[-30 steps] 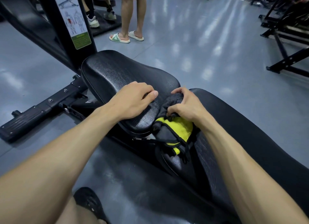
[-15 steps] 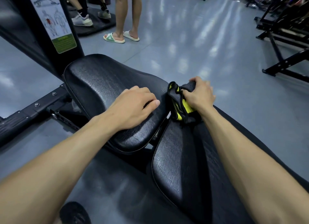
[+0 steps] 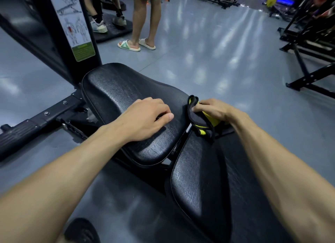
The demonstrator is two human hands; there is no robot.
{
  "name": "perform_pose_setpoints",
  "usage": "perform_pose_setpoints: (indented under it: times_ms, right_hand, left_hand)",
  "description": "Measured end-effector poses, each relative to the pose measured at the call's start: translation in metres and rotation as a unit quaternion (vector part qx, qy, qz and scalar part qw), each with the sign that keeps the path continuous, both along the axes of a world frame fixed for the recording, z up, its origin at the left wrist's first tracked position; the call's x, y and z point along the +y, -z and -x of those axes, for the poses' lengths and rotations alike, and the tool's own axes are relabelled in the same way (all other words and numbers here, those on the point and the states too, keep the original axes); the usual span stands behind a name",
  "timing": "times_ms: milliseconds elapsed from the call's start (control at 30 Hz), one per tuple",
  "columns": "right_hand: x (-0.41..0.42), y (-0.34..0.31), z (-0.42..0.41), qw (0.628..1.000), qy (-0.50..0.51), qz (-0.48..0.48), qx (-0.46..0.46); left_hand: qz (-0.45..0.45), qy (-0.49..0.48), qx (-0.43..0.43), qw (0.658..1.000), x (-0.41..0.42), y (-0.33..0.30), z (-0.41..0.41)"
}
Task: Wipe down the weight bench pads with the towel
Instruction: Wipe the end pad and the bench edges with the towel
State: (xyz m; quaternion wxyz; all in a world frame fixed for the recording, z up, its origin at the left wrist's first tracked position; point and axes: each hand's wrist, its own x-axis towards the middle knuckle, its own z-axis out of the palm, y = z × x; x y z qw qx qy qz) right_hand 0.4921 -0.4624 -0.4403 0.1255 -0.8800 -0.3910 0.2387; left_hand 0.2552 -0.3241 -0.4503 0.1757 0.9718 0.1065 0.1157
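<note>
Now the towel (image 3: pixel 201 119) is carried from the pad gap up to the far edge.
It is bunched in the closed right hand (image 3: pixel 213 110); the left hand (image 3: pixel 145 119) is pressed, fingers curled and empty, on the seat pad (image 3: pixel 116 90) alongside.

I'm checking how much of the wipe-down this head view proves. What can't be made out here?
- Towel: the part under the right hand is covered.
- Long pad: near end cut off by the frame's bottom edge; right arm hides its right side.
- Seat pad: surface beneath the left hand hidden.
- Instruction sticker: text too small to read.
</note>
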Motion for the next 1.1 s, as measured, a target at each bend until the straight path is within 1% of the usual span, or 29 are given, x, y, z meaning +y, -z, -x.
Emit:
perform_pose_setpoints:
  times_ms: [100,167,233,333,367,433,567,667,800,833,900,933,967,1000,1067,1100]
  right_hand:
    - [-0.004,0.003,0.011,0.999,-0.008,-0.031,-0.032]
    - [-0.009,0.009,0.025,0.994,0.006,-0.093,-0.06]
    - [-0.017,0.017,0.045,0.984,0.0,-0.157,-0.079]
    - [-0.035,0.032,0.077,0.964,-0.053,-0.235,-0.111]
    - [-0.043,0.037,0.089,0.959,-0.061,-0.252,-0.115]
    - [-0.055,0.044,0.103,0.954,-0.069,-0.276,-0.095]
    - [-0.071,0.047,0.113,0.962,-0.049,-0.251,-0.09]
    - [-0.073,0.042,0.136,0.958,-0.063,-0.249,-0.127]
    - [-0.08,0.052,0.189,0.936,-0.131,-0.267,-0.187]
    - [-0.081,0.056,0.202,0.931,-0.158,-0.25,-0.215]
    - [-0.077,0.061,0.225,0.915,-0.214,-0.182,-0.29]
    - [-0.075,0.062,0.231,0.909,-0.229,-0.163,-0.309]
    - [-0.074,0.062,0.233,0.91,-0.231,-0.166,-0.302]
    - [-0.074,0.059,0.232,0.917,-0.224,-0.189,-0.27]
    - [-0.078,0.05,0.225,0.935,-0.18,-0.275,-0.135]
    - [-0.08,0.042,0.221,0.936,-0.136,-0.321,-0.056]
  left_hand:
    - [-0.005,-0.005,0.006,1.0,0.004,0.0,0.012]
    - [-0.002,-0.003,0.003,1.0,0.005,-0.002,0.019]
    - [0.0,-0.003,-0.001,1.0,0.005,-0.003,0.024]
    - [-0.004,-0.013,-0.001,1.0,-0.002,-0.006,0.028]
    - [-0.005,-0.018,-0.001,1.0,-0.005,-0.005,0.029]
    - [-0.003,-0.029,-0.001,1.0,-0.013,-0.004,0.032]
    - [0.018,-0.033,-0.004,0.999,-0.024,-0.007,0.037]
    - [0.021,-0.027,-0.02,0.999,-0.025,-0.011,0.042]
    - [0.036,-0.041,-0.054,0.997,-0.021,-0.016,0.05]
    - [0.032,-0.044,-0.059,0.997,-0.02,-0.016,0.05]
    - [0.025,-0.05,-0.063,0.996,-0.02,-0.016,0.05]
    - [0.024,-0.053,-0.062,0.996,-0.021,-0.016,0.05]
    - [0.025,-0.055,-0.059,0.996,-0.021,-0.016,0.051]
    - [0.026,-0.057,-0.057,0.996,-0.02,-0.016,0.051]
    - [0.031,-0.059,-0.06,0.996,-0.019,-0.017,0.054]
    - [0.036,-0.061,-0.067,0.995,-0.018,-0.017,0.057]
